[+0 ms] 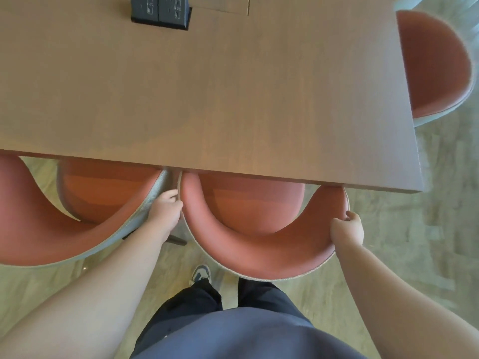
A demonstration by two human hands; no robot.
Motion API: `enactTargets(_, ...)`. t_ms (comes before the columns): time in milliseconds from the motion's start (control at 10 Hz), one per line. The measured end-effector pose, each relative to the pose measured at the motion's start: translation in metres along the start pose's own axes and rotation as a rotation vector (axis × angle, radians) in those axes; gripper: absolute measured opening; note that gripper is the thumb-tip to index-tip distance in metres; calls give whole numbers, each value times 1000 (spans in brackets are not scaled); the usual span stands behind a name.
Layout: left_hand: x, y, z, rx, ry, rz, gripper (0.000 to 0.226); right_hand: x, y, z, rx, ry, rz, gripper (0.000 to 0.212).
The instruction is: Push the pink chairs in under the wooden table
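Gripping the curved back of a pink chair (248,244), left hand (166,208) and right hand (347,229) closed on opposite rims, seat partly beneath the wooden tabletop (207,94), second pink chair (51,229) just beside

wooden table (207,86) hides front of middle pink chair (256,244) seat; left chair (39,229) cut off by frame edge.

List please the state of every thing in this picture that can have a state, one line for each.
Middle pink chair: seat partly under the table, gripped on both sides.
Left pink chair: partly under, untouched.
Pink chair at the table end: partly under.
Wooden table: bare but for the socket box.
Socket box: raised open.
Left hand: shut on the middle chair's rim.
Right hand: shut on its rim.
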State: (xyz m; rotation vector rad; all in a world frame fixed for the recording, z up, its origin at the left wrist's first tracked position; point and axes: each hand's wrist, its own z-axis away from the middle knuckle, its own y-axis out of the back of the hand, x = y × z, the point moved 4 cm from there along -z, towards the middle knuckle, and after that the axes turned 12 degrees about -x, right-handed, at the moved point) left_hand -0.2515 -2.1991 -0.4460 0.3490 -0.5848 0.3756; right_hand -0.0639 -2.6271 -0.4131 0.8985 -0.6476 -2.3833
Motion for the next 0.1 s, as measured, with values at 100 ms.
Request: enactTargets(100, -7, 19, 24, -94, -28, 81, 29, 12, -12, 40, 3, 52, -166, 58)
